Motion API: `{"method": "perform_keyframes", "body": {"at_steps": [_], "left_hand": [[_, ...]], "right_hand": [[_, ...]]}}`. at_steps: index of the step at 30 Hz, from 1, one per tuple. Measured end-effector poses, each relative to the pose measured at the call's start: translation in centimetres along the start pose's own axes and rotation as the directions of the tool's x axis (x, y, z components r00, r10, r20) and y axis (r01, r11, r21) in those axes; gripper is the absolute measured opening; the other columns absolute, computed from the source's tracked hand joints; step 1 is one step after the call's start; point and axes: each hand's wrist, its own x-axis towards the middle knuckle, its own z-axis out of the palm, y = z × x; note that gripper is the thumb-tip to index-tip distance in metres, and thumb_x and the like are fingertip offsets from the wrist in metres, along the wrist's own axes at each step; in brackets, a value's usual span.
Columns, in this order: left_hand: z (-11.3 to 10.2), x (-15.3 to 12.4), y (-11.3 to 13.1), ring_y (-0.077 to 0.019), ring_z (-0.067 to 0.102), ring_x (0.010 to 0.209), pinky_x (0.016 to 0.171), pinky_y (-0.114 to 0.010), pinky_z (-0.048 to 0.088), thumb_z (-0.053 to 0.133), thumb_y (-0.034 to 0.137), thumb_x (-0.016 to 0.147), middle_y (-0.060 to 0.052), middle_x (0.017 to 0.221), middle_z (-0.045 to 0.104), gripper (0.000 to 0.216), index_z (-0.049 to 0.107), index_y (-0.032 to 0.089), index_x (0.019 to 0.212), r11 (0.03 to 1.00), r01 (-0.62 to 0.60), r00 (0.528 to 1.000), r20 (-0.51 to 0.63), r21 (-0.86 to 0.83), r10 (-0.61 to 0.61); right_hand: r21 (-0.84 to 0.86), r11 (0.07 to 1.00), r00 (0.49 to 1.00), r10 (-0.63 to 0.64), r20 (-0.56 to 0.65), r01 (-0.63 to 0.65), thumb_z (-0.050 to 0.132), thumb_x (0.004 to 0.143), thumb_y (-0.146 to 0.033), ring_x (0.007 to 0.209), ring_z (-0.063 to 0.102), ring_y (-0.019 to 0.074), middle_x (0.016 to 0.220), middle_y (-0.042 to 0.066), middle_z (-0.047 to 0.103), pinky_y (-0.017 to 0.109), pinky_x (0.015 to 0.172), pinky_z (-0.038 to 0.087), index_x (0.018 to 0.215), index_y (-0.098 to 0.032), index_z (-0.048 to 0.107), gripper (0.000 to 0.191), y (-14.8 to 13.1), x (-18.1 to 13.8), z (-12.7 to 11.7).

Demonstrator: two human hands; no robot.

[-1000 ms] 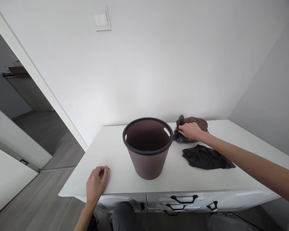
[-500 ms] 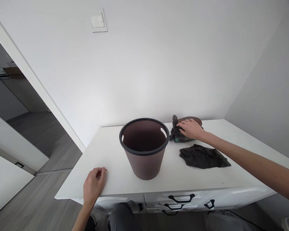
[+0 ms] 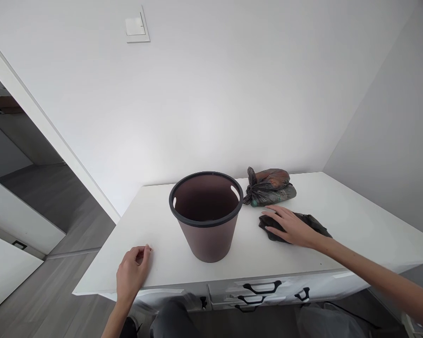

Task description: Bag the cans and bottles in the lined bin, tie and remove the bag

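Fingers spread apart, the right hand [image 3: 294,228] is over a flattened black bag [image 3: 313,220] right of the bin [image 3: 208,241]; fingers curled together, the left hand [image 3: 131,271] rests left of it. A knotted bag [image 3: 272,188] lies behind-right of the bin, on the worktop [image 3: 169,265].

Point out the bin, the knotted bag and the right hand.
Bin [image 3: 207,241], head view: front of its outer wall.
Knotted bag [image 3: 272,188], head view: middle of its filled body.
Right hand [image 3: 296,228], head view: back of the hand.

Left grip [image 3: 131,272] curls closed; right grip [image 3: 292,226] spreads, its forearm [image 3: 377,272] outstretched.
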Motion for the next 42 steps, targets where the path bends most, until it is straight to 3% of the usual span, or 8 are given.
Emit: {"method": "perform_keyframes", "body": {"at_steps": [5,9,23,29,31,35,39,42], "left_hand": [[-0.3,-0.1,0.3,-0.0240,0.070,0.088,0.075,-0.033,0.050,0.049,0.059,0.093,-0.006,0.098,0.079,0.042,0.072,0.024,0.088,1.000,-0.002,1.000,0.003,-0.001,0.002],[-0.2,0.0,0.2,-0.0242,0.071,0.087,0.074,-0.032,0.051,0.050,0.059,0.093,-0.007,0.099,0.079,0.043,0.073,0.023,0.088,1.000,-0.016,1.000,-0.007,-0.003,0.016],[-0.5,0.2,0.3,-0.0235,0.073,0.088,0.072,-0.030,0.052,0.053,0.060,0.091,-0.004,0.100,0.080,0.040,0.073,0.025,0.089,1.000,0.027,1.000,0.015,-0.013,-0.027],[-0.5,0.4,0.1,-0.0238,0.073,0.092,0.077,-0.031,0.053,0.053,0.059,0.089,-0.003,0.102,0.080,0.039,0.074,0.026,0.089,0.999,0.040,0.999,0.020,-0.031,-0.039],[-0.5,0.4,0.0,-0.0240,0.073,0.093,0.078,-0.031,0.053,0.054,0.060,0.089,-0.003,0.104,0.080,0.039,0.074,0.026,0.090,0.998,0.051,0.998,0.029,-0.040,-0.049],[-0.8,-0.5,0.9,-0.0244,0.074,0.092,0.076,-0.030,0.055,0.054,0.064,0.088,-0.003,0.102,0.080,0.043,0.074,0.026,0.089,0.994,0.048,0.998,0.036,-0.100,-0.045],[-1.8,-2.4,4.3,-0.0241,0.072,0.085,0.062,-0.026,0.054,0.054,0.070,0.087,-0.004,0.092,0.079,0.049,0.073,0.025,0.083,0.977,-0.024,0.996,0.074,-0.212,0.041],[-2.7,-4.1,7.8,-0.0228,0.069,0.080,0.046,-0.023,0.045,0.055,0.068,0.090,-0.005,0.086,0.075,0.047,0.071,0.025,0.080,0.951,-0.108,0.980,0.129,-0.290,0.151]], "right_hand": [[0.014,0.986,0.985,0.165,0.050,-0.165,0.041,0.103,-0.062,0.160,0.020,0.0351,0.173,0.011,0.025,0.063,0.127,0.024,0.164,-0.031,0.032,0.069,0.3,-3.8,4.6],[0.028,0.977,0.978,0.209,0.013,-0.209,0.036,0.106,-0.060,0.161,0.018,0.0319,0.174,0.007,0.022,0.061,0.129,0.020,0.164,-0.032,0.030,0.066,0.6,-4.7,6.6],[0.047,0.979,0.979,0.201,-0.036,-0.199,0.036,0.108,-0.052,0.159,0.025,0.0305,0.172,0.006,0.027,0.059,0.129,0.023,0.164,-0.030,0.033,0.060,0.4,-4.6,6.8],[0.308,0.915,0.963,0.268,0.018,-0.261,0.037,0.106,-0.053,0.158,0.028,0.0304,0.170,0.001,0.031,0.059,0.130,0.018,0.157,-0.033,0.047,0.055,-1.1,-4.4,5.2],[0.477,0.794,0.917,0.392,0.070,-0.376,0.041,0.103,-0.059,0.155,0.033,0.0322,0.165,0.001,0.042,0.058,0.129,0.022,0.151,-0.031,0.055,0.057,-2.3,-3.9,3.4],[0.775,0.325,0.695,0.691,0.197,-0.542,0.044,0.098,-0.071,0.148,0.047,0.0317,0.154,0.003,0.057,0.052,0.122,0.040,0.145,-0.033,0.061,0.063,-5.5,-2.1,-2.1],[0.921,-0.137,0.701,0.611,0.368,-0.365,0.054,0.096,-0.068,0.145,0.051,0.0298,0.152,0.004,0.059,0.048,0.118,0.047,0.147,-0.031,0.059,0.063,-8.5,-0.6,-7.3],[0.909,-0.283,0.687,0.595,0.417,-0.306,0.062,0.095,-0.063,0.146,0.049,0.0303,0.152,0.003,0.060,0.048,0.117,0.049,0.147,-0.032,0.059,0.061,-10.2,-0.3,-9.3]]}}
